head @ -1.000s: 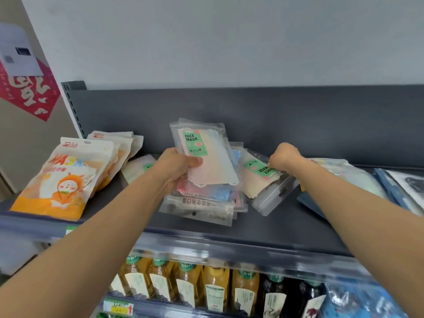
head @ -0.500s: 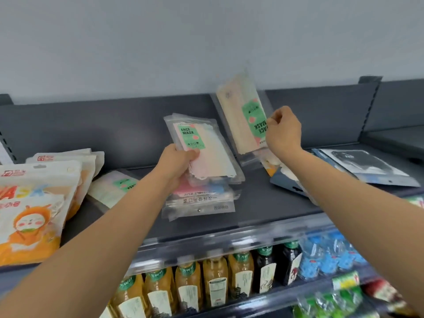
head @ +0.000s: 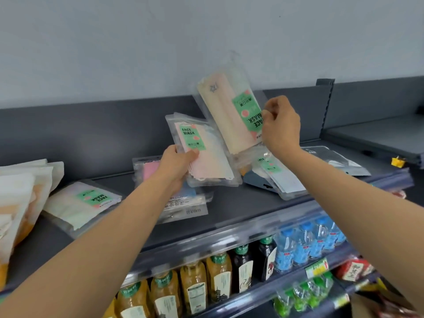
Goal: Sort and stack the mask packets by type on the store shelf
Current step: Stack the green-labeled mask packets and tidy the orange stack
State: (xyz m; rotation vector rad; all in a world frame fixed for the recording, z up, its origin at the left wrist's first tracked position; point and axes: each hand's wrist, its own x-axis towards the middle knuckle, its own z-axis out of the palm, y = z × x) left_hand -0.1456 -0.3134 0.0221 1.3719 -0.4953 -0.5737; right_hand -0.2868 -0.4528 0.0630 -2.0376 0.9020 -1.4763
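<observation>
Grey shelf [head: 241, 203], pale wall behind. Left hand [head: 176, 161] grips a stack [head: 211, 161] of mask packets just above the shelf, thumb on front. Right hand [head: 281, 125] pinches a peach packet [head: 224, 115], raised, tilted, label upside down, overlapping the stack's top. Bottles [head: 218, 278] stand below.

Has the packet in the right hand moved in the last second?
Yes. The right hand has lifted the packet up off the shelf; its top now stands above the back panel's upper edge.
</observation>
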